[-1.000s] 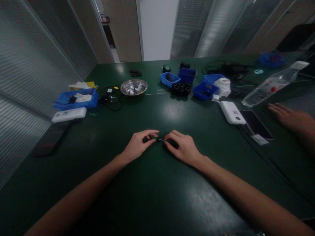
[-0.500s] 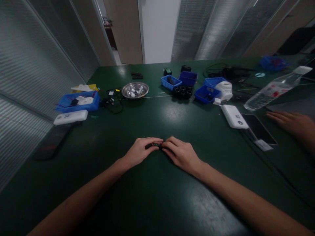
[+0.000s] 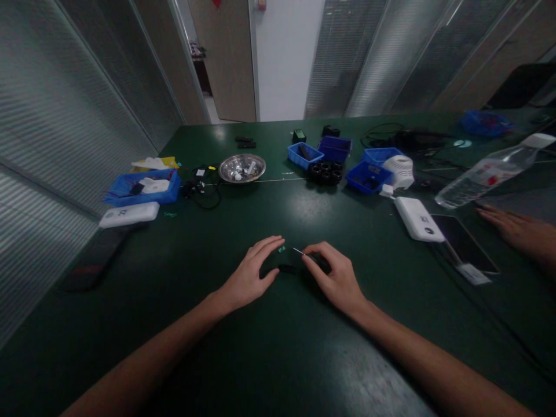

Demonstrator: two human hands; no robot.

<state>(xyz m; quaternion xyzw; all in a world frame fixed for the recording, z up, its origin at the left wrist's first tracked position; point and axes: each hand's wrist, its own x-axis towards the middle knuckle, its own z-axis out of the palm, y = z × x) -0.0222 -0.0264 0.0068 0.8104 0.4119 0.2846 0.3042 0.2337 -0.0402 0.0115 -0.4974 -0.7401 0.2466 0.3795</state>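
Observation:
My left hand (image 3: 247, 277) rests on the table with thumb and fingers apart, holding nothing. Just beyond its fingertips is a small green circuit board (image 3: 282, 249). A small black elongated piece (image 3: 287, 269), perhaps a casing, lies on the green tabletop beside my left thumb. My right hand (image 3: 333, 272) pinches a thin metal tool (image 3: 297, 251) between thumb and fingers. Its bright narrow tip points left towards the board without touching it; the rest is hidden by the fingers, so its exact kind cannot be made out.
Farther back stand a metal bowl (image 3: 242, 169) of small parts, a blue tray (image 3: 305, 155), black round parts (image 3: 325, 174) and a blue bin (image 3: 369, 177). At right are a white power bank (image 3: 419, 219), a phone (image 3: 467, 243), a water bottle (image 3: 486, 171) and another person's hand (image 3: 519, 229).
My hands have moved apart. The left has let go of the black piece and the green board, which now lie separate. The metal tool's tip now shows in my right hand.

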